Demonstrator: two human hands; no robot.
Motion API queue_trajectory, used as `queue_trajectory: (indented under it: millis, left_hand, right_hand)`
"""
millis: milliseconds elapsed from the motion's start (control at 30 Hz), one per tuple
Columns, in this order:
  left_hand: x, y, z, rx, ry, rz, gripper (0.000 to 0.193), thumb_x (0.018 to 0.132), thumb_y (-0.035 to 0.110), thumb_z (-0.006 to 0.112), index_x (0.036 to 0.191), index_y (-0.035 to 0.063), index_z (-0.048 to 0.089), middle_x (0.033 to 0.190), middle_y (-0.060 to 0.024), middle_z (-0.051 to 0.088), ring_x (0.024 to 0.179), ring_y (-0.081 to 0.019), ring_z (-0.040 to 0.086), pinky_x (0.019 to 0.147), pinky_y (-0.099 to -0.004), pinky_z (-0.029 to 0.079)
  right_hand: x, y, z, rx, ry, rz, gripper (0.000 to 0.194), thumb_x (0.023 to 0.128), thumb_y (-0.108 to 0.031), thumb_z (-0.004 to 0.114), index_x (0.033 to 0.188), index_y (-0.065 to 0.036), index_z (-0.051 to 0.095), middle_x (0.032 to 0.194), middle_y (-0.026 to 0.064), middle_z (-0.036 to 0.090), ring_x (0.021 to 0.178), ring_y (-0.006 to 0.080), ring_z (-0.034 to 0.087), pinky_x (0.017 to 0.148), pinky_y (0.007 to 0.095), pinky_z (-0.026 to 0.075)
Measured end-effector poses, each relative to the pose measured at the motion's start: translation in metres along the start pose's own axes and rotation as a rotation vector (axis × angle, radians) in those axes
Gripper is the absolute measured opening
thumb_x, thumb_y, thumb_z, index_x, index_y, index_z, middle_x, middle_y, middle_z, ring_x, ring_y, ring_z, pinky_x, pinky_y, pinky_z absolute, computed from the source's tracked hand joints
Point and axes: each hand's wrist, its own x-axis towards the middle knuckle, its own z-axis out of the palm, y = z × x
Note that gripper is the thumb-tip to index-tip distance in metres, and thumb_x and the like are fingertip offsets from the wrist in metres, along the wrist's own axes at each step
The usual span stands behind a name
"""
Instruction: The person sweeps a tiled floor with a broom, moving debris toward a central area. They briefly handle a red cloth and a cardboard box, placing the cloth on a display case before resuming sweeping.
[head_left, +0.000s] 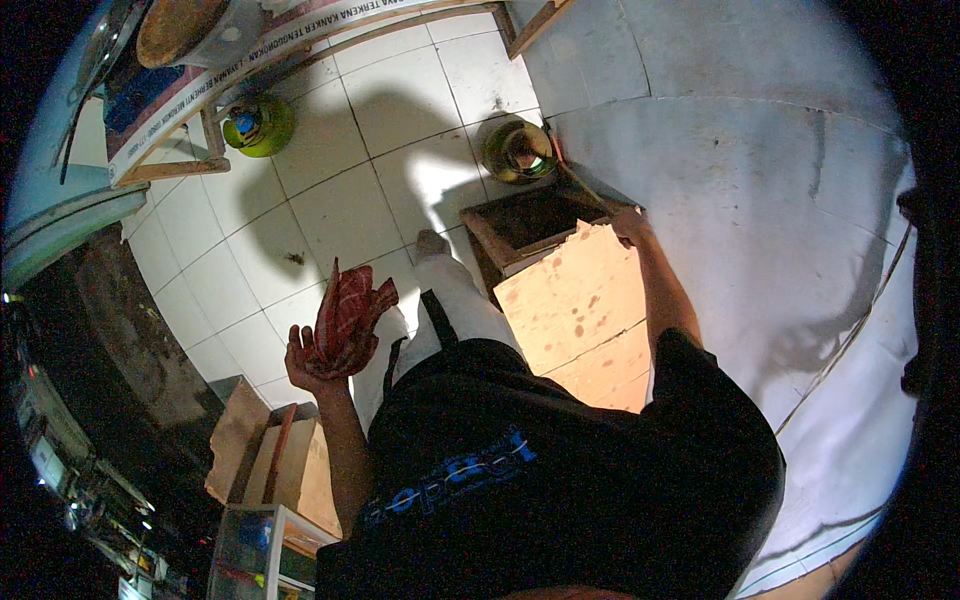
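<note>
A crumpled dark red cloth (349, 311) with pale lines rests in my left hand (330, 371), whose fingers are partly spread around it. To the right, my right hand (632, 226) curls over the upper corner of a spotted tan cardboard sheet (581, 307). That sheet has a torn upper edge and a crease across it. Just beyond it stands an open box (480, 225) with a dark interior. A thin stick (585, 184) slants toward my right hand; whether my fingers also touch it is unclear.
On the tiled floor (315, 195) stand a green gas cylinder (259, 131) and a round greenish container (519, 152). A wood-framed table with a printed banner (172, 124) is at upper left. A pale wall (720, 187) rises at right. Cardboard (240, 442) sits above a glass-sided cabinet (244, 551) at lower left.
</note>
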Motion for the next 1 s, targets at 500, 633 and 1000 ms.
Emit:
queue_trajectory:
  millis: [500,633,1000]
  left_hand:
    - [0.002,0.013,-0.04,-0.008,0.135,0.011,0.04,0.083,0.03,0.048,0.114,0.0045,0.05,0.093,-0.0117,0.059,0.089,-0.0327,0.059,0.079,-0.0511,0.05]
    - [0.005,0.02,-0.063,-0.023,0.136,0.032,0.041,0.082,0.031,0.05,0.114,0.005,0.05,0.092,-0.0116,0.059,0.091,-0.0322,0.058,0.08,-0.0509,0.05]
    - [0.0,0.025,-0.062,0.086,0.104,0.043,0.04,0.083,0.032,0.048,0.113,0.0058,0.051,0.094,-0.0113,0.059,0.091,-0.0309,0.058,0.081,-0.0502,0.049]
  right_hand:
    - [0.058,-0.065,-0.066,0.487,-0.268,-0.442,0.024,0.061,-0.027,0.069,0.06,-0.01,0.052,0.045,0.0022,0.038,0.031,0.0139,0.036,0.03,0.0295,0.023]
    - [0.062,-0.08,-0.071,0.035,-0.159,-0.108,0.026,0.072,-0.022,0.06,0.052,-0.009,0.049,0.043,0.0041,0.042,0.031,0.0159,0.039,0.03,0.0319,0.026]
    - [0.052,-0.049,-0.05,-1.238,0.087,-0.721,0.022,0.064,-0.017,0.063,0.045,-0.012,0.055,0.042,0.0062,0.046,0.033,0.0226,0.043,0.036,0.0344,0.039]
